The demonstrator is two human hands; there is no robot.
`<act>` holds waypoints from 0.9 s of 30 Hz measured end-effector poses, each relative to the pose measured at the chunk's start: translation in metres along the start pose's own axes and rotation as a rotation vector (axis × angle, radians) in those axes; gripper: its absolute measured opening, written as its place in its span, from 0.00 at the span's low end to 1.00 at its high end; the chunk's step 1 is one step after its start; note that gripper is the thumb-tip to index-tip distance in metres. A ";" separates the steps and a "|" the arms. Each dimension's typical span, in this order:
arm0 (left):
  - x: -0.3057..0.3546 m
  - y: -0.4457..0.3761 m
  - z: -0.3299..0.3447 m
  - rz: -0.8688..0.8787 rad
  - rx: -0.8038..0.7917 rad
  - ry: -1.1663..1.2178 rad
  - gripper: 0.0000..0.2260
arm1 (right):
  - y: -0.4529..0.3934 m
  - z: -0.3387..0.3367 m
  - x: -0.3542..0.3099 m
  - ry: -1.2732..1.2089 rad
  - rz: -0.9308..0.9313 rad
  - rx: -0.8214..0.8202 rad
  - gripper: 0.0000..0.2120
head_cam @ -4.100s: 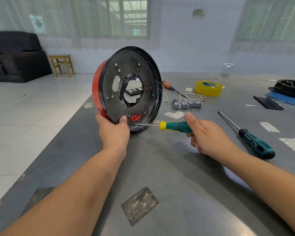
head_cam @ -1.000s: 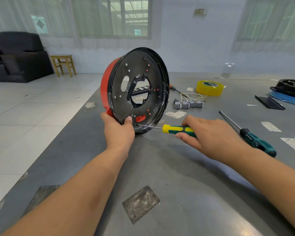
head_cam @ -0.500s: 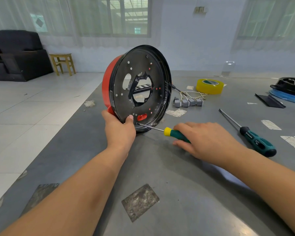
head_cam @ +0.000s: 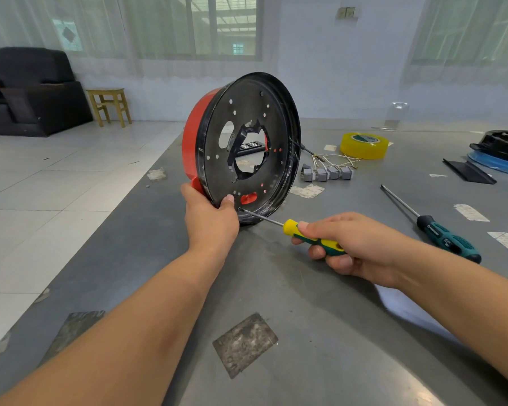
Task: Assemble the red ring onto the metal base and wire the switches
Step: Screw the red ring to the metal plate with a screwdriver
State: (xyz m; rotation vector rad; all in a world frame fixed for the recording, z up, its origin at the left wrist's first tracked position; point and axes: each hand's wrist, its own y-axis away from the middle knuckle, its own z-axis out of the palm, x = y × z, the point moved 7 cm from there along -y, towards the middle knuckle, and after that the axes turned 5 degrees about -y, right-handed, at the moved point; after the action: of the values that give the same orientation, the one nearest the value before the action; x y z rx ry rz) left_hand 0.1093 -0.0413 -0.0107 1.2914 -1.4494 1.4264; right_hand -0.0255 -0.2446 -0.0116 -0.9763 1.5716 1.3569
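A black metal base (head_cam: 247, 109) with a red ring (head_cam: 192, 142) fitted behind it stands on edge on the grey table (head_cam: 320, 332). My left hand (head_cam: 210, 219) grips its lower rim, thumb on the black face. My right hand (head_cam: 358, 247) holds a yellow-green screwdriver (head_cam: 311, 237) whose tip touches the base near the bottom, beside a red tab. Several grey switches (head_cam: 327, 173) with wires lie on the table behind the base.
A second, teal-handled screwdriver (head_cam: 440, 232) lies to the right. A yellow tape roll (head_cam: 364, 145) sits at the back. A black and blue part (head_cam: 499, 153) rests at the far right edge. The table's left edge drops to a tiled floor.
My right hand has turned on the screwdriver handle, fingers now curled under it. The base has tilted slightly and the view moved a little closer.
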 end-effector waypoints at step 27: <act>-0.012 -0.006 -0.001 -0.063 0.064 0.115 0.17 | 0.019 -0.067 -0.046 1.393 -0.278 0.857 0.15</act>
State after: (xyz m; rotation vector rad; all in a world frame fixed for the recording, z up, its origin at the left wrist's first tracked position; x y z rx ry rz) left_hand 0.1179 -0.0373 -0.0208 1.2612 -1.2857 1.4908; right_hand -0.0333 -0.3074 0.0432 -1.5215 2.4571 -0.4854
